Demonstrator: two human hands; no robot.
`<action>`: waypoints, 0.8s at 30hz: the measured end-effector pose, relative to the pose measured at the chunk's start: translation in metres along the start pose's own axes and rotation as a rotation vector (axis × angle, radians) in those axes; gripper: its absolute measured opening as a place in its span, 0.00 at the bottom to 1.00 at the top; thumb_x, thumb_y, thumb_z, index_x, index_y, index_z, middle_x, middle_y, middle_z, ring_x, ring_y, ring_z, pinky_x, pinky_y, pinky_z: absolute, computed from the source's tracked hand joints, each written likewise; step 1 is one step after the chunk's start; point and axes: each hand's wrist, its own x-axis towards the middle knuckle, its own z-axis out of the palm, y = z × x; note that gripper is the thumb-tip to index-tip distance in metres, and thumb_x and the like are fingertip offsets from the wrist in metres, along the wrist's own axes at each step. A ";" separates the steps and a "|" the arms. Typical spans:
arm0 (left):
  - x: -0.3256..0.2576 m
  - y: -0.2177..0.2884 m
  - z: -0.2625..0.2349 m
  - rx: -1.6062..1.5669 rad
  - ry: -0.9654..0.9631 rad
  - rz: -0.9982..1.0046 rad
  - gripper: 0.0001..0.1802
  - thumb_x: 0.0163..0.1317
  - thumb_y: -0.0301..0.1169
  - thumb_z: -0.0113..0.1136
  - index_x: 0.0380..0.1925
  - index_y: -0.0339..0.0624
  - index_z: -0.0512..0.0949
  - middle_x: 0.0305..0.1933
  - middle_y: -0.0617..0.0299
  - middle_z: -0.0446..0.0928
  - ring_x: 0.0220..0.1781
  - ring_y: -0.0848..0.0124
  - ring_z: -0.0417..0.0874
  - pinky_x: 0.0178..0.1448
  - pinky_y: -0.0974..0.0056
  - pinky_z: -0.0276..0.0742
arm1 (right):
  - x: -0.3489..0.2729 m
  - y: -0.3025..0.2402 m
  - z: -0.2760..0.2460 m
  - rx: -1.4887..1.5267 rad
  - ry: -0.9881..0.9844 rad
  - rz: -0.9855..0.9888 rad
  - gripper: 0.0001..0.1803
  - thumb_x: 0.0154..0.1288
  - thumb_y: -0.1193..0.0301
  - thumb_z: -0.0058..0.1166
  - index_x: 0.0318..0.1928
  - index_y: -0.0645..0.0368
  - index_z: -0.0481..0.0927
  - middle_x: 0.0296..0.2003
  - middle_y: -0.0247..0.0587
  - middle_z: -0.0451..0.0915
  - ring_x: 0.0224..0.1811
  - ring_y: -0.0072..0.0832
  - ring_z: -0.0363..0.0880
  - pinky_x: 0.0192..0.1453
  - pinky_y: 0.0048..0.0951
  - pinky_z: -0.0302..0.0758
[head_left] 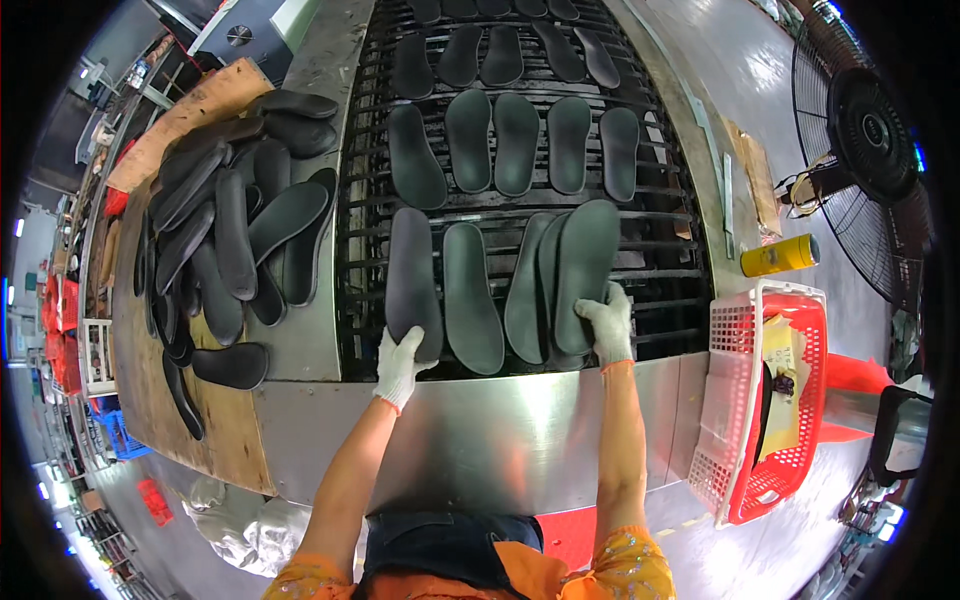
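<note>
In a white knit glove, my left hand grips the heel end of a black insole, its thumb lying on top. My right hand, gloved the same way, holds the near end of another black insole. That one overlaps two more, partly hidden insoles to its left. Between my hands a single insole lies flat. All are at the near end of a dark slatted conveyor. Farther along it lie rows of insoles.
A loose heap of black insoles covers the table on the left. A metal ledge runs along the conveyor's front. At right stand a red-and-white plastic basket, a yellow bottle and a large black fan.
</note>
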 end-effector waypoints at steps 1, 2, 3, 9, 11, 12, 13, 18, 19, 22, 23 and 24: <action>-0.003 0.000 -0.004 -0.023 0.011 -0.007 0.31 0.66 0.33 0.63 0.67 0.44 0.64 0.63 0.52 0.72 0.58 0.54 0.80 0.48 0.40 0.86 | 0.001 0.001 -0.010 0.016 0.050 0.022 0.26 0.48 0.78 0.64 0.51 0.67 0.78 0.44 0.45 0.85 0.44 0.34 0.83 0.53 0.34 0.78; -0.005 -0.002 -0.010 -0.053 0.022 0.010 0.31 0.65 0.32 0.63 0.66 0.44 0.65 0.61 0.53 0.73 0.55 0.55 0.81 0.47 0.42 0.86 | 0.006 0.001 -0.016 0.003 0.078 0.008 0.25 0.48 0.78 0.64 0.51 0.66 0.78 0.43 0.45 0.85 0.43 0.34 0.83 0.53 0.34 0.78; -0.004 -0.002 -0.012 -0.042 0.009 0.011 0.29 0.66 0.31 0.62 0.66 0.44 0.65 0.61 0.54 0.74 0.54 0.56 0.82 0.47 0.41 0.86 | 0.012 0.002 -0.025 -0.012 0.110 -0.008 0.25 0.48 0.78 0.64 0.51 0.66 0.78 0.43 0.45 0.84 0.43 0.33 0.83 0.52 0.33 0.77; 0.006 -0.008 -0.007 0.014 -0.038 -0.018 0.26 0.67 0.29 0.60 0.64 0.44 0.67 0.59 0.56 0.76 0.52 0.59 0.84 0.46 0.44 0.86 | 0.046 0.030 -0.066 -0.042 0.108 0.098 0.21 0.51 0.79 0.62 0.49 0.68 0.79 0.38 0.42 0.84 0.36 0.28 0.81 0.45 0.31 0.78; 0.009 -0.008 -0.006 0.016 -0.052 -0.024 0.26 0.67 0.29 0.60 0.64 0.44 0.67 0.58 0.56 0.77 0.51 0.59 0.84 0.45 0.45 0.87 | 0.050 0.030 -0.075 0.033 0.141 0.069 0.21 0.52 0.79 0.61 0.49 0.69 0.79 0.39 0.43 0.84 0.37 0.28 0.81 0.45 0.31 0.78; 0.010 -0.009 -0.008 0.019 -0.053 -0.029 0.27 0.66 0.29 0.61 0.64 0.44 0.66 0.59 0.55 0.76 0.52 0.59 0.83 0.46 0.45 0.87 | 0.050 0.022 -0.076 0.031 0.158 0.076 0.21 0.53 0.81 0.60 0.50 0.69 0.79 0.39 0.44 0.84 0.37 0.29 0.81 0.46 0.32 0.79; 0.011 -0.010 -0.009 0.021 -0.053 -0.033 0.27 0.65 0.29 0.61 0.64 0.44 0.66 0.59 0.54 0.75 0.53 0.59 0.83 0.47 0.45 0.87 | 0.054 0.020 -0.080 -0.035 0.197 0.042 0.20 0.54 0.81 0.60 0.50 0.69 0.79 0.39 0.44 0.84 0.38 0.30 0.82 0.46 0.32 0.79; 0.011 0.000 -0.001 0.059 -0.056 -0.055 0.29 0.63 0.31 0.64 0.62 0.38 0.65 0.59 0.52 0.75 0.53 0.58 0.83 0.47 0.45 0.87 | 0.084 0.039 -0.128 -0.131 0.184 0.000 0.25 0.53 0.78 0.60 0.54 0.73 0.79 0.41 0.45 0.84 0.42 0.30 0.81 0.50 0.30 0.76; 0.008 0.007 0.004 0.097 -0.048 -0.047 0.30 0.63 0.31 0.64 0.62 0.36 0.65 0.58 0.50 0.75 0.53 0.57 0.84 0.48 0.45 0.88 | 0.090 0.048 -0.135 -0.184 0.270 -0.060 0.25 0.53 0.78 0.59 0.54 0.73 0.79 0.42 0.45 0.84 0.44 0.30 0.81 0.51 0.31 0.76; 0.002 0.009 -0.009 0.203 0.004 0.013 0.29 0.63 0.32 0.63 0.61 0.34 0.65 0.57 0.47 0.75 0.52 0.57 0.84 0.48 0.48 0.88 | 0.057 0.026 -0.108 -0.544 0.297 -0.158 0.22 0.55 0.73 0.58 0.51 0.69 0.79 0.44 0.51 0.84 0.45 0.37 0.81 0.53 0.35 0.76; 0.001 0.011 -0.013 0.240 0.013 0.015 0.29 0.63 0.32 0.63 0.62 0.34 0.65 0.55 0.46 0.76 0.52 0.58 0.85 0.48 0.51 0.88 | 0.040 0.020 -0.093 -0.646 0.408 -0.206 0.22 0.56 0.71 0.56 0.51 0.67 0.79 0.44 0.56 0.84 0.46 0.46 0.82 0.55 0.40 0.75; -0.001 0.015 -0.016 0.320 0.005 0.034 0.30 0.64 0.33 0.63 0.63 0.33 0.65 0.53 0.47 0.78 0.51 0.60 0.85 0.48 0.54 0.87 | 0.030 0.014 -0.085 -0.743 0.433 -0.189 0.23 0.56 0.70 0.55 0.52 0.67 0.78 0.46 0.60 0.83 0.50 0.54 0.81 0.59 0.45 0.73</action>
